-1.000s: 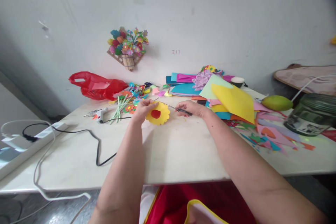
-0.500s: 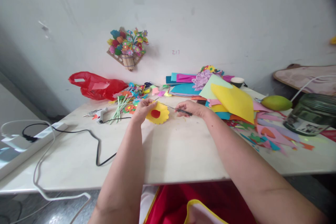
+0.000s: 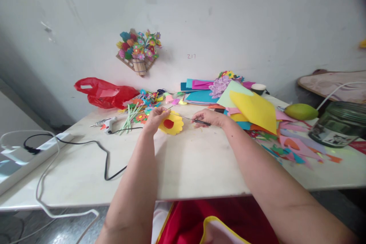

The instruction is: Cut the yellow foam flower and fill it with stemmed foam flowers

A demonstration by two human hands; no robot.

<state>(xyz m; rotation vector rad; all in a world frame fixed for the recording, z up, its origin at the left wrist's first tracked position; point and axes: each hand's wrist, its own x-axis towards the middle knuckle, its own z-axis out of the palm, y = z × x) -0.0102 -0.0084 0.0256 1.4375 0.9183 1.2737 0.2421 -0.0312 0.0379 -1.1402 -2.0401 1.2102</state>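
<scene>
My left hand (image 3: 154, 119) pinches the upper left edge of a yellow scalloped paper flower (image 3: 173, 123) with a red centre, held just above the pale table (image 3: 183, 164). My right hand (image 3: 208, 118) is closed on a thin dark-handled tool (image 3: 191, 119), probably scissors or a pick. Its metal tip points left and touches the flower's top edge. Both forearms reach forward from the near table edge.
A glue gun (image 3: 107, 124) with a black cord (image 3: 105, 156) lies at left, near a power strip (image 3: 42, 146) and a red plastic bag (image 3: 105, 93). Small paper flowers and green stems (image 3: 140, 106) sit behind. Coloured paper sheets (image 3: 251, 110), scraps, a green mango (image 3: 301, 111) and a jar (image 3: 339, 124) fill the right.
The yellow flower has tipped slightly flatter and the view has shifted a little. Both hands keep their grips in nearly the same place.
</scene>
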